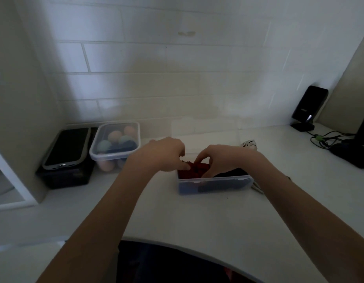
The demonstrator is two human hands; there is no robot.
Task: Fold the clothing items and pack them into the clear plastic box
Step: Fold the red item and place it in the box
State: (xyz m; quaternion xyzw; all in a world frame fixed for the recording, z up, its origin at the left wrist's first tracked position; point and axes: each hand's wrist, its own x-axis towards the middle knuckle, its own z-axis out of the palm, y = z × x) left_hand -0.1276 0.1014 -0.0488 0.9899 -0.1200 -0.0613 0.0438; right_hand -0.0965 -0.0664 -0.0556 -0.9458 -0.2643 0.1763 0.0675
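Clear plastic box [215, 183], both hands [166, 155] pressing red garment [197, 170], black speaker [309, 105] lettering unreadable

Clear plastic box [215, 183] showing smooth, translucent walls; red cloth [194, 170] and black cloth [231, 172] inside it looking soft and matt. Bench [177, 217] appearing as a smooth, matt white surface. Tiled wall [156, 58] giving a faint sheen. Lidded tub [115, 142] looking like clear, glossy plastic. Black speaker [309, 106] reflecting light off a glossy face.
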